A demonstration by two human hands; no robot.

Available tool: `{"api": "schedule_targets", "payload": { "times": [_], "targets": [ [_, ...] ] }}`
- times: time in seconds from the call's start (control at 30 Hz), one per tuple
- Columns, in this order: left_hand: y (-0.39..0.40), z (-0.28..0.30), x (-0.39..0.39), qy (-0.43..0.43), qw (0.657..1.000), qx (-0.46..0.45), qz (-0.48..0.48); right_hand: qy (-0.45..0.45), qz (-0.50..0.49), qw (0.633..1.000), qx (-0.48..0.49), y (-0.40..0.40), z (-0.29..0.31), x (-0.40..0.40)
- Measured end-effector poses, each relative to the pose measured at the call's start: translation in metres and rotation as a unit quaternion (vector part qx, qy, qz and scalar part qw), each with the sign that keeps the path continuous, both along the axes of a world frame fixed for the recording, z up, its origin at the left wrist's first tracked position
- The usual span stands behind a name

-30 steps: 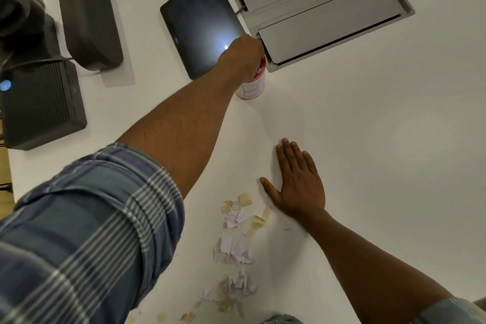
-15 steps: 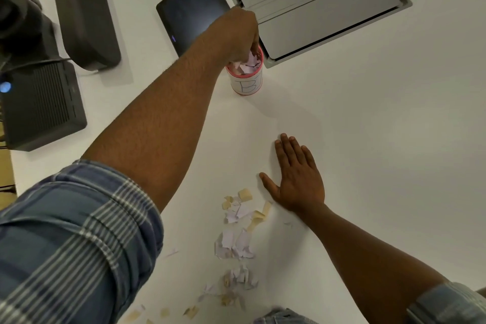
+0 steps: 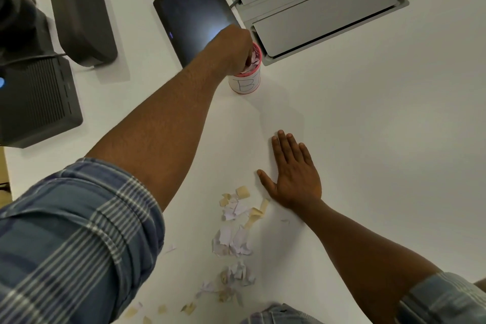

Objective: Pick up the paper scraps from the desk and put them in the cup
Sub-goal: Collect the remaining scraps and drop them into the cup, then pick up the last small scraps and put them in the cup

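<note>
The left hand reached into the cup, fingers curled among paper scraps; its grasp could not be told. The right hand lay flat, released, on the worktop beside loose scraps

White desk; grey cable hatch; dark tablet, possibly.

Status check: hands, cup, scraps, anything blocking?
Left hand at cup mouth, fingers in. Right hand flat on desk. Scraps left near right hand. Nothing blocking.
</note>
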State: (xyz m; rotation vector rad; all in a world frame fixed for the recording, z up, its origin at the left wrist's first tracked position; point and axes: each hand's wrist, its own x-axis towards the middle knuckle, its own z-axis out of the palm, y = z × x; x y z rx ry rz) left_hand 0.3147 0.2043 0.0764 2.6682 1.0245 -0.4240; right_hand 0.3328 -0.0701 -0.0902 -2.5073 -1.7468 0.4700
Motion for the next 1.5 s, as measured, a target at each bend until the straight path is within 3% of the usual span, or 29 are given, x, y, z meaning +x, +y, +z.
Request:
{"api": "schedule_targets", "payload": {
  "times": [0.2,0.3,0.4,0.53,0.63,0.8,1.0,1.1,1.33,1.5],
  "targets": [
    [-0.03,0.011,-0.052,-0.166,0.978,0.077,0.1,-0.004,0.015,1.0,-0.027,0.001,0.006,0.001],
    [-0.068,0.009,-0.105,-0.209,0.968,0.068,0.118,0.019,0.037,0.998,-0.05,0.002,0.012,0.008],
    [-0.108,-0.003,-0.161,-0.198,0.969,0.04,0.143,0.062,0.052,0.995,-0.063,0.002,0.025,0.014],
    [-0.161,-0.018,-0.228,-0.197,0.955,0.023,0.221,0.137,0.0,0.99,-0.019,-0.011,0.043,0.003],
    [-0.203,-0.029,-0.279,-0.196,0.941,0.022,0.276,0.141,-0.003,0.99,-0.001,-0.034,0.05,-0.008],
    [-0.261,-0.056,-0.353,-0.12,0.901,0.0,0.417,0.153,-0.008,0.988,-0.018,-0.066,0.052,-0.013],
    [-0.32,-0.077,-0.416,0.033,0.855,-0.016,0.518,0.128,0.067,0.987,-0.064,-0.077,0.055,-0.035],
    [-0.339,-0.086,-0.426,0.014,0.825,-0.06,0.561,0.113,0.134,0.982,-0.072,-0.079,0.056,-0.05],
    [-0.36,-0.096,-0.383,-0.073,0.853,-0.086,0.509,0.117,0.228,0.964,-0.076,-0.081,0.059,-0.09],
    [-0.372,-0.099,-0.34,-0.093,0.894,-0.122,0.421,0.092,0.285,0.949,-0.098,-0.088,0.058,-0.117]
  ]
}}
